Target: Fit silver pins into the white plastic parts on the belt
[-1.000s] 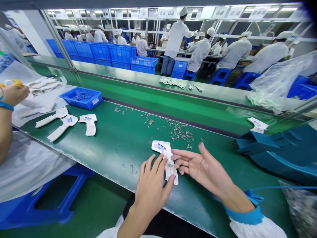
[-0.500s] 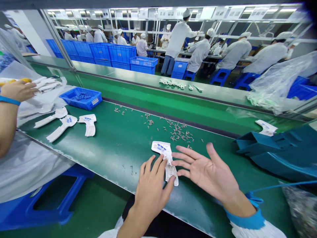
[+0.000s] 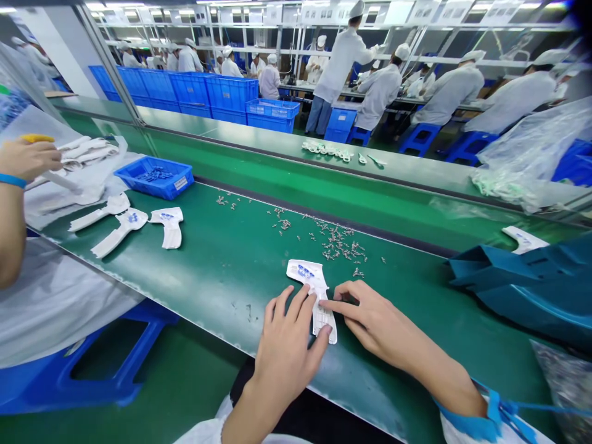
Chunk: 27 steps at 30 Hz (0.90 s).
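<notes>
A white gun-shaped plastic shell half (image 3: 326, 317) lies hollow side up on the green bench, small blue parts in its wide end. My left hand (image 3: 287, 339) holds it down against the bench, fingers over the left edge and thumb along the lower right edge. From the right, my right hand (image 3: 370, 311) reaches in palm down, its index fingertip touching the inside of the shell's handle. The other fingers are apart and bent; its thumb is largely hidden, and nothing shows in its grasp. Small metal screws (image 3: 340, 243) lie scattered just beyond the shell.
Several similar white shells (image 3: 169, 228) lie at left beside a blue tray (image 3: 157, 179) of blue parts. A co-worker's hand (image 3: 30, 157) holds something yellow there. Teal bins (image 3: 522, 283) and another white shell (image 3: 525, 239) stand at right. A raised rail (image 3: 277, 206) runs behind the screws.
My right hand has turned from palm up with spread fingers to palm down, and its index fingertip has come onto the shell. My left hand keeps its place on the shell.
</notes>
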Available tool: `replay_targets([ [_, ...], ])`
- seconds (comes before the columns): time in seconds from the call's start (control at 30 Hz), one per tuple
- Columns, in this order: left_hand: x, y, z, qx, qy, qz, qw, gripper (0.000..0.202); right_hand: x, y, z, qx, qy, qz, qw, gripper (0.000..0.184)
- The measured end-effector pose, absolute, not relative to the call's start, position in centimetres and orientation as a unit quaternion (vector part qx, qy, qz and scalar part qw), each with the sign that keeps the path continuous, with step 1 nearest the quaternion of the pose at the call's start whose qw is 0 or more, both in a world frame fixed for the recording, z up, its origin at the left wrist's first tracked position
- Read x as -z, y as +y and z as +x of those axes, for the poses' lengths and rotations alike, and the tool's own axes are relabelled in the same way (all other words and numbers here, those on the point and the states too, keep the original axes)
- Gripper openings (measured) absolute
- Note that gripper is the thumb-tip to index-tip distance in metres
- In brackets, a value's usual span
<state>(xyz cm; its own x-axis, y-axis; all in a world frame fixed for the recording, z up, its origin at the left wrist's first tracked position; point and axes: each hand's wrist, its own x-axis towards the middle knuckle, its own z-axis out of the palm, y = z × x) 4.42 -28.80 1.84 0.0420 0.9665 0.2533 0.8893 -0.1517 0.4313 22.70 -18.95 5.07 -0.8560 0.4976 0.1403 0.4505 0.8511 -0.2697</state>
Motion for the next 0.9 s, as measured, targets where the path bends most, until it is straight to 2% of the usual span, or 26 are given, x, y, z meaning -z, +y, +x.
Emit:
replay_targets([
  [0.23, -1.8, -28.7, 4.5, -0.248, 0.648, 0.716, 0.077, 0.047, -4.9, -19.2, 22.6, -0.063, -0.967, -0.229, 0.090, 0.043],
  [0.43, -1.7, -28.6, 4.6, -0.250, 0.655, 0.709, 0.080, 0.044, -4.7, -19.3, 22.7, -0.052, -0.967, -0.230, 0.100, 0.038],
  [0.9, -2.2, -28.5, 4.7, -0.234, 0.663, 0.707, 0.079, 0.042, -3.0, -19.1, 23.0, -0.097, -0.958, -0.228, 0.141, 0.040],
])
